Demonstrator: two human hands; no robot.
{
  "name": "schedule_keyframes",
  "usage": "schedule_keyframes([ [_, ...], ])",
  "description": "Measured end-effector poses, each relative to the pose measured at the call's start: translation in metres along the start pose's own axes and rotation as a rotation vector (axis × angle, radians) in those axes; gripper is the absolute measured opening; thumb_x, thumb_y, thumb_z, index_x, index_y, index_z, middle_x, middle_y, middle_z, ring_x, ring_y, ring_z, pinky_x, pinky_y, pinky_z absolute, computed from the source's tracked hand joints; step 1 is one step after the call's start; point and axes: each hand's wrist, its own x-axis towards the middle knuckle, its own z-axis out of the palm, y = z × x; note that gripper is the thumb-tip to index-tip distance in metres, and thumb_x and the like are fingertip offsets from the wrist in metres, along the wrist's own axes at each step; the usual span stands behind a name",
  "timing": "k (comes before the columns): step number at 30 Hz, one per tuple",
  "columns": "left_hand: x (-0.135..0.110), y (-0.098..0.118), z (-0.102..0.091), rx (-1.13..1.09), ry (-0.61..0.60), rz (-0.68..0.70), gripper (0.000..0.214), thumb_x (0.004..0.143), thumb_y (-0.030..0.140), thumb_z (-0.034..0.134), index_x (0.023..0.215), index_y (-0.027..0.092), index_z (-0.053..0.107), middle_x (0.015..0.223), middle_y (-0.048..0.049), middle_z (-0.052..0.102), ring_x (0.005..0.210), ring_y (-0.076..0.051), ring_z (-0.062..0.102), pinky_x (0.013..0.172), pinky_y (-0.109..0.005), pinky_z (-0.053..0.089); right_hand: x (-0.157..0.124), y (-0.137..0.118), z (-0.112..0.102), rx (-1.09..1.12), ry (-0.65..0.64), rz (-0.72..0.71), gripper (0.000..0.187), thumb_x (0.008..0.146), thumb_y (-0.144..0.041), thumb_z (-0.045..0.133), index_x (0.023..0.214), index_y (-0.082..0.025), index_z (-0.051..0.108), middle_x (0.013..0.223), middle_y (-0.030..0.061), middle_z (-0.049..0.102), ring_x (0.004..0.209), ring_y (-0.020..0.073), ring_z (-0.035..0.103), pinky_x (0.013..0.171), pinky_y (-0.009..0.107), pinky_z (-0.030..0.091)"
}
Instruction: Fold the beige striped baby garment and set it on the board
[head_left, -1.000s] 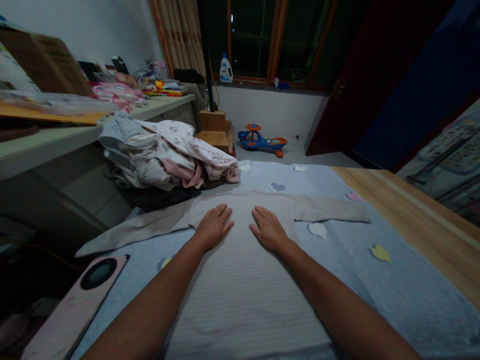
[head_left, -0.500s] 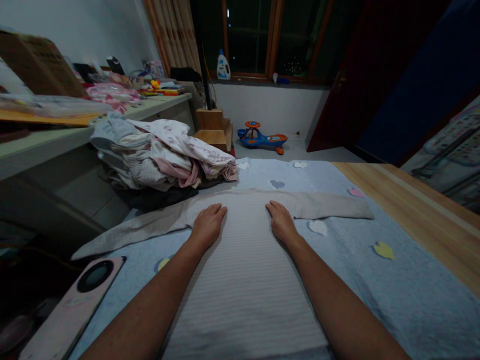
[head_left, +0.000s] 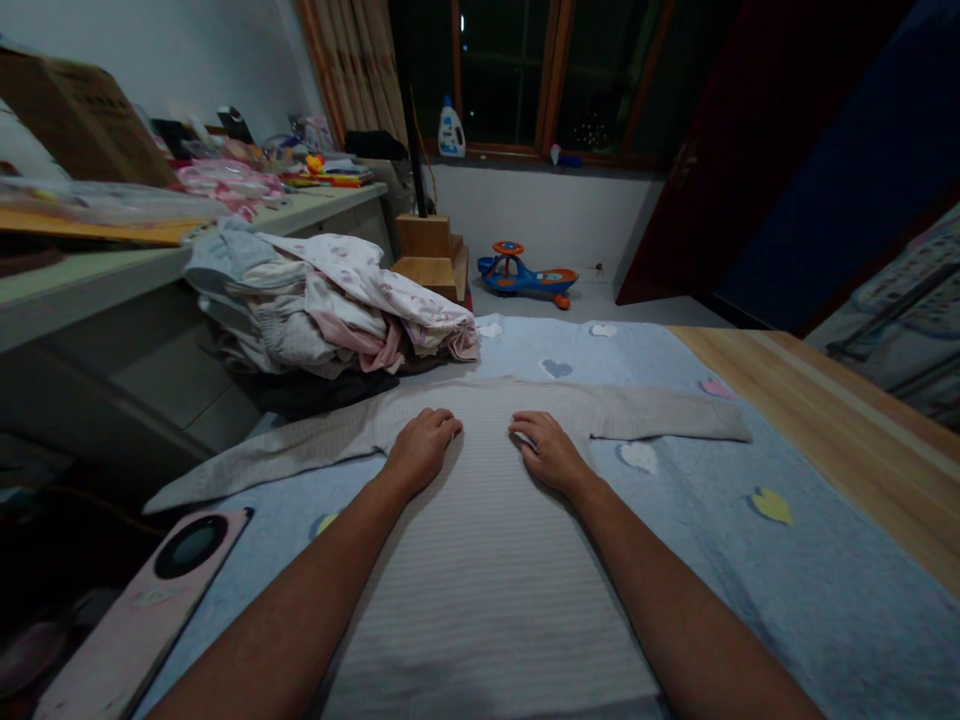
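Counter: a counter (head_left: pixel 97 262) is running along the far left, carrying a cardboard box (head_left: pixel 75 125).
Clothes: a pile of folded clothes (head_left: pixel 322 320) is sitting just beyond the top's sleeve.
Phone: a pink-cased smartphone (head_left: pixel 142 610) is lying at the blanket's near edge.
Left hand: the left hand (head_left: pixel 421 450) is resting open and flat on a pale striped knit top (head_left: pixel 487 580).
Top: it is lying spread out mid-blanket, sleeves stretched sideways.
Right hand: the right hand (head_left: pixel 549 452) is resting open and flat on the top, just apart from the left.
Blanket: a blue heart-patched blanket (head_left: pixel 825 590) is lying beneath everything.
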Motion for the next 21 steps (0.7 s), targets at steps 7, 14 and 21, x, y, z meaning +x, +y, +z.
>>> schedule_keyframes([
  [7,0.000,0.004,-0.007,-0.028,-0.024,-0.050,0.034,0.092,0.013,0.044,0.114,0.022,0.067,0.112,-0.0077,0.064,0.104,-0.022,0.057,0.091,-0.033,0.046,-0.001,-0.002,-0.001,-0.076,-0.061,0.059,0.034,0.086,-0.020,0.062,0.119,-0.018,0.068,0.135,0.0135,0.060,0.125,0.0259,0.052,0.109,0.046,0.039],
  [14,-0.004,-0.038,-0.010,-0.015,0.038,-0.232,0.033,0.091,0.017,0.041,0.110,0.017,0.068,0.108,-0.0115,0.063,0.101,-0.026,0.058,0.093,-0.037,0.046,-0.002,0.001,-0.004,-0.136,-0.083,0.151,0.041,0.091,-0.030,0.059,0.129,-0.015,0.063,0.143,0.0160,0.055,0.134,0.0268,0.047,0.114,0.046,0.033],
  [21,-0.022,-0.088,-0.037,-0.450,-0.244,-0.181,0.051,0.069,0.016,0.048,0.119,0.015,0.061,0.110,-0.0058,0.060,0.099,-0.020,0.059,0.091,-0.030,0.048,-0.001,0.000,-0.004,-0.146,-0.102,0.181,0.041,0.092,-0.031,0.058,0.130,-0.017,0.062,0.145,0.0142,0.053,0.135,0.0251,0.045,0.115,0.045,0.031],
])
